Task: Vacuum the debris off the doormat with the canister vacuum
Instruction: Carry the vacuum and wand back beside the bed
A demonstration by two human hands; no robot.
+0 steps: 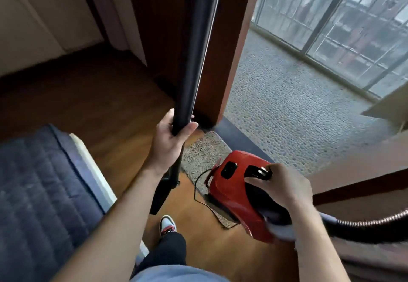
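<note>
Doormat (202, 150): speckled grey, lying on the wooden floor (99, 96) at the doorway threshold, just before the pebbled balcony floor (287, 109). I cannot pick out any debris against its pattern.
Canister vacuum (231, 195): red body, tilted, over the near right part of the Doormat and hiding that part. I cannot tell whether it rests there or is lifted.
Right hand (284, 186): fingers curled round the black carry handle on top of the Canister vacuum, gripping it firmly.
Left hand (170, 142): closed round the black wand (198, 49), which stands nearly upright. Its top runs out of view and its dark lower end hangs beside the mat's left edge.
Hose (364, 223): ribbed, leaving the back of the Canister vacuum toward the right.
Cord (196, 191): thin black line looping across the mat and floor.
Bed (33, 193): blue quilted cover, to my left.
Step in hand: I judge this to be set-up, placing the machine and readying the wand. No suction head is on the mat yet.
Next move: I would set the Canister vacuum down on the wooden floor, off the mat, free the cord from under it, then bring the wand's working end down flat onto the pile.
</note>
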